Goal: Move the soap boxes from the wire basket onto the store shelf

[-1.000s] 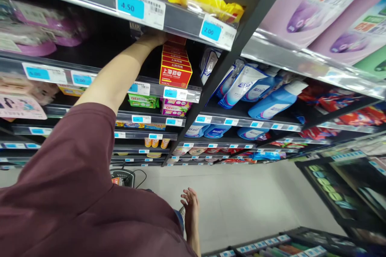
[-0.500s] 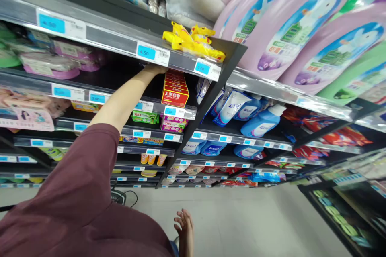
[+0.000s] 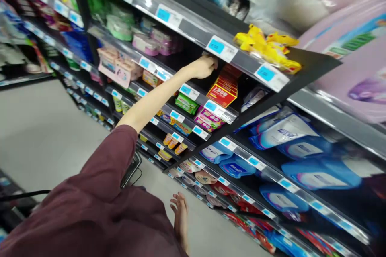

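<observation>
My left hand (image 3: 203, 67) reaches into a dark shelf bay, its fingers curled in a closed grip just under the upper shelf's edge. What it holds, if anything, I cannot make out. Just to its right stands a row of red and yellow boxes (image 3: 223, 92) with Chinese lettering. Pink-purple packs (image 3: 146, 44) sit further left on that same shelf. Low by my body hangs my right hand (image 3: 180, 217), with its fingers loosely bent and apart, holding nothing.
Yellow packets (image 3: 267, 48) lie on the shelf above, near a dark upright panel. Blue bottles (image 3: 321, 173) and pouches fill the shelves at right. A dark basket (image 3: 132, 170) stands on the grey floor (image 3: 78, 128) beside the lower shelves.
The view has swung left and tilted. My left hand, earlier mostly hidden behind the upper shelf's edge, now shows with its fingers curled. My right hand still hangs low.
</observation>
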`<action>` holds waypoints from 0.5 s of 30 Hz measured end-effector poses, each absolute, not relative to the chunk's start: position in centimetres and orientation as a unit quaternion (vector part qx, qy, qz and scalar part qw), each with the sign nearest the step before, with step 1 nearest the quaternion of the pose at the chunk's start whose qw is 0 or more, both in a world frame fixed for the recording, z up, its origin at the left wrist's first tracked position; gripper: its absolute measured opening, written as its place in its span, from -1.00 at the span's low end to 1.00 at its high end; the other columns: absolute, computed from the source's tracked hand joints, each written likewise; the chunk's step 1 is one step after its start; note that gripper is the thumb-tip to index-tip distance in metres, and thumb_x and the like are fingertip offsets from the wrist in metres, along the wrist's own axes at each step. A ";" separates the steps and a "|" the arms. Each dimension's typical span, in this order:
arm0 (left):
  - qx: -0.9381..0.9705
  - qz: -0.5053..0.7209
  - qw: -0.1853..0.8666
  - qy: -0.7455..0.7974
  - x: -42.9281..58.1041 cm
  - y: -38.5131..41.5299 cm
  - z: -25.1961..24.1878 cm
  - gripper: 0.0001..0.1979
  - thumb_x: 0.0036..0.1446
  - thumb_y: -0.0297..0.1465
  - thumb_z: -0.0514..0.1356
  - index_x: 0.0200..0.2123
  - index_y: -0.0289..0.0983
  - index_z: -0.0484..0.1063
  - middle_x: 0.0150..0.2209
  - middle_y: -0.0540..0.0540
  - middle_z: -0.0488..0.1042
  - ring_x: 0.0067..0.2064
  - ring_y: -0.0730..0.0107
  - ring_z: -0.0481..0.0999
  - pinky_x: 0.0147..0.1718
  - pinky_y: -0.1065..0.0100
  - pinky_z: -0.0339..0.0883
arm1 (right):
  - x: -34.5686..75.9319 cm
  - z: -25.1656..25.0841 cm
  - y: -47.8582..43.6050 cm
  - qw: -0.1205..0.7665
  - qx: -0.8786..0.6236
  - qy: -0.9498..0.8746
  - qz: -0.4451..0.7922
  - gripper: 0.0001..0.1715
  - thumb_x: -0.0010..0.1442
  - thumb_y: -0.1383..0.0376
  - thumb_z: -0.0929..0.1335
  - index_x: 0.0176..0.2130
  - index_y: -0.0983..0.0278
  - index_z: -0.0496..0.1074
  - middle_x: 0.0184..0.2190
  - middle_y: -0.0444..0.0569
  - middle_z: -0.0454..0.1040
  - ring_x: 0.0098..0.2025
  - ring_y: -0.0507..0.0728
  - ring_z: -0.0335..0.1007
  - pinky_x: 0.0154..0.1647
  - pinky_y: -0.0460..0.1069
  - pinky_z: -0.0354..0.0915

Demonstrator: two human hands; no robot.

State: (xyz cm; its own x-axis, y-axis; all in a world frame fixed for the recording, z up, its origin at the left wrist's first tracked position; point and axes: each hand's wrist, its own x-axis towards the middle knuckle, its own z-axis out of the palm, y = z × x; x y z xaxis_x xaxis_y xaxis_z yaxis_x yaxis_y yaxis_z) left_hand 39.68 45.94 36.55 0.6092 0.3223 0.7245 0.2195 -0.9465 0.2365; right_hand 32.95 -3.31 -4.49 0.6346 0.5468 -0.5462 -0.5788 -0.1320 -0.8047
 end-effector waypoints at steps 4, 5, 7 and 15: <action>0.868 0.455 0.039 0.194 36.0 41.9 35.2 -0.85 0.23 -0.41 0.08 -0.34 -0.26 0.44 -0.16 -0.22 0.51 0.00 0.03 0.49 -0.04 0.12 0.41 | 35.4 -3.0 -4.4 0.616 -0.630 -0.043 0.471 -0.39 -0.15 -0.03 0.57 -0.17 0.22 0.49 -0.37 -0.09 0.59 -0.30 0.14 0.52 -0.27 -0.01 0.36; 0.857 0.467 0.041 0.211 35.1 41.0 34.7 -0.85 0.24 -0.40 0.07 -0.36 -0.26 0.40 -0.19 -0.22 0.49 0.00 0.02 0.49 -0.04 0.09 0.41 | 36.0 -2.8 -4.7 0.606 -0.632 -0.053 0.481 -0.38 -0.15 -0.02 0.58 -0.16 0.22 0.49 -0.36 -0.09 0.58 -0.30 0.13 0.52 -0.26 -0.01 0.36; 0.832 0.495 0.055 0.242 33.2 39.2 33.4 -0.82 0.27 -0.41 0.05 -0.39 -0.23 0.35 -0.26 -0.18 0.46 -0.02 0.03 0.49 -0.01 0.04 0.39 | 37.2 -2.8 -5.2 0.593 -0.638 -0.066 0.487 -0.37 -0.16 -0.01 0.58 -0.15 0.23 0.48 -0.34 -0.09 0.57 -0.32 0.11 0.49 -0.26 -0.01 0.35; 0.702 0.530 0.166 0.446 25.3 30.3 19.7 -0.75 0.30 -0.50 -0.10 -0.21 -0.23 0.36 -0.19 -0.15 0.51 -0.14 0.27 0.50 -0.04 0.20 0.39 | 38.7 -4.6 -7.8 0.538 -0.672 -0.106 0.497 -0.36 -0.32 0.05 0.62 -0.26 0.21 0.43 -0.60 -0.34 0.22 -0.54 -0.03 0.20 -0.40 -0.06 0.21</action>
